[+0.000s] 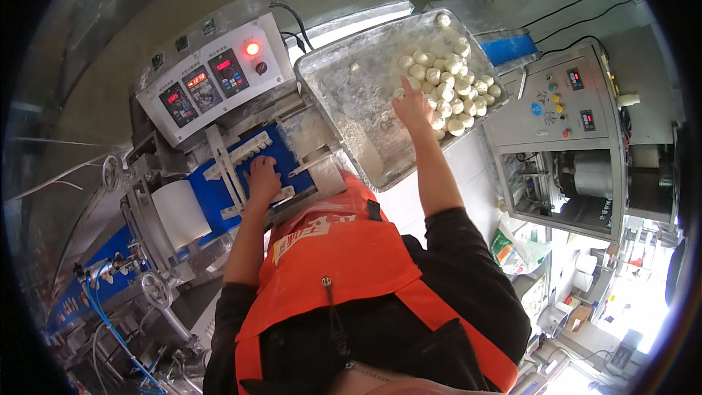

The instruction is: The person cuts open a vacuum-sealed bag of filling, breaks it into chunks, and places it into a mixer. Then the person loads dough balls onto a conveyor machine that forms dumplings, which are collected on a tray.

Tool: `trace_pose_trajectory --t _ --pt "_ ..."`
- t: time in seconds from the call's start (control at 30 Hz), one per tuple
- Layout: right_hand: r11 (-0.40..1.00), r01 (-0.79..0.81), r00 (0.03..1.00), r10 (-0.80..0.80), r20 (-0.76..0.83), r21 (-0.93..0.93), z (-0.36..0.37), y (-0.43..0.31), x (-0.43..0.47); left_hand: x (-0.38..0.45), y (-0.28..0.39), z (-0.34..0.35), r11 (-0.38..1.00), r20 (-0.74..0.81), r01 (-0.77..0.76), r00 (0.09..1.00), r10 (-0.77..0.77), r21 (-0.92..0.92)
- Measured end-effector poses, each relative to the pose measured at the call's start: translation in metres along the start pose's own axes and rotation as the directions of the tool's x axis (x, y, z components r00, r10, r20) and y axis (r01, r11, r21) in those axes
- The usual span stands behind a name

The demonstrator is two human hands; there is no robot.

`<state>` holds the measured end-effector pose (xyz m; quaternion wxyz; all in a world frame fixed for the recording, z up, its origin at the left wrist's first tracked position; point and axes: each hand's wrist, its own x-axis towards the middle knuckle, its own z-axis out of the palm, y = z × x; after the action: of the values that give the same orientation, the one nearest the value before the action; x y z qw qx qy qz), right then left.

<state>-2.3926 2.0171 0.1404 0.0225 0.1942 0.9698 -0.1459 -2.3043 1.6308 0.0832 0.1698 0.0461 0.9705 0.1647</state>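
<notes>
My right hand (415, 108) reaches into a flour-dusted metal tray (351, 93), at the left edge of a pile of round dough balls (447, 88). Its index finger points away from me and the thumb side is apart; the palm's underside is hidden. My left hand (264, 178) is low over the blue conveyor belt (285, 162) of a machine, fingers bent downward. Just beyond it a white scalloped guide bar (255, 146) crosses the belt. Whether the left fingers hold anything is hidden.
A control panel (214, 79) with lit red displays stands beyond the belt. A large white roller (181, 214) and handwheels (156, 289) are at left. On the right stands a metal machine cabinet (554, 104), with a plastic bag (518, 249) below it.
</notes>
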Motion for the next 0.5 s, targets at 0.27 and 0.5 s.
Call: trace_pose_trajectory --t 0.27,0.5 --pt "0.927 0.218 0.962 -0.256 0.090 0.305 -0.021 -0.048 -0.066 0.001 0.073 -0.044 0.448 0.054 -0.067 0.966 0.252 -0.891" --pt "0.455 -0.228 0.776 -0.449 0.443 0.861 -0.017 -0.098 -0.103 0.014 0.037 -0.035 0.522 0.313 0.276 0.950 -0.019 -0.807"
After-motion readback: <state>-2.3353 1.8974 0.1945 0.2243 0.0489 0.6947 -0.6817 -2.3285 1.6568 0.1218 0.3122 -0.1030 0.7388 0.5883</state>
